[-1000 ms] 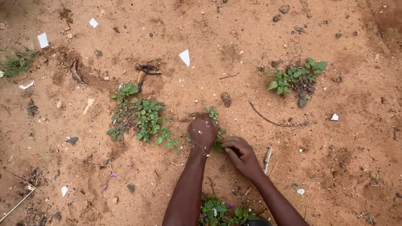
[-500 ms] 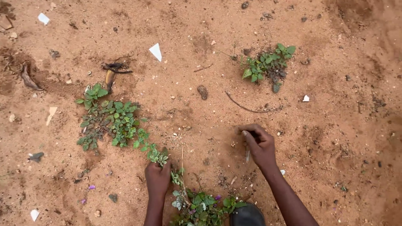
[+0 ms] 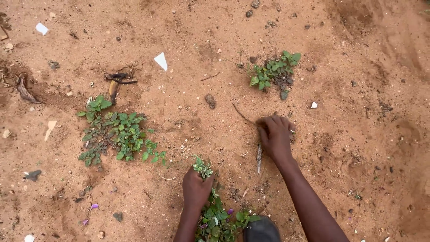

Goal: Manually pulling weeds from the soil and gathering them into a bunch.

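Weed sprig (image 3: 202, 167) sits in the left hand (image 3: 195, 188), low centre of frame on bare red-orange soil (image 3: 358, 148); fingers curled tight into a fist around its stem, leafy tip poking out above the knuckles. Just below that hand, a pile of pulled weeds (image 3: 219, 222) with a small purple flower, next to a dark rounded object (image 3: 261, 230) at the bottom edge. Right hand (image 3: 275, 136) is palm-down on the dirt right of centre, fingers pressed together and bent, tips digging at the ground; cannot tell if they pinch anything. A thin pale stick (image 3: 259, 157) lies just beside and partly under that hand, a dark root strand (image 3: 242, 114) runs off to its upper left. Larger green weed patch (image 3: 117, 133) still rooted, well apart to the left. Smaller weed clump (image 3: 274, 72) above the right hand. White paper scraps (image 3: 161, 60) and small stones (image 3: 210, 101) scattered about.
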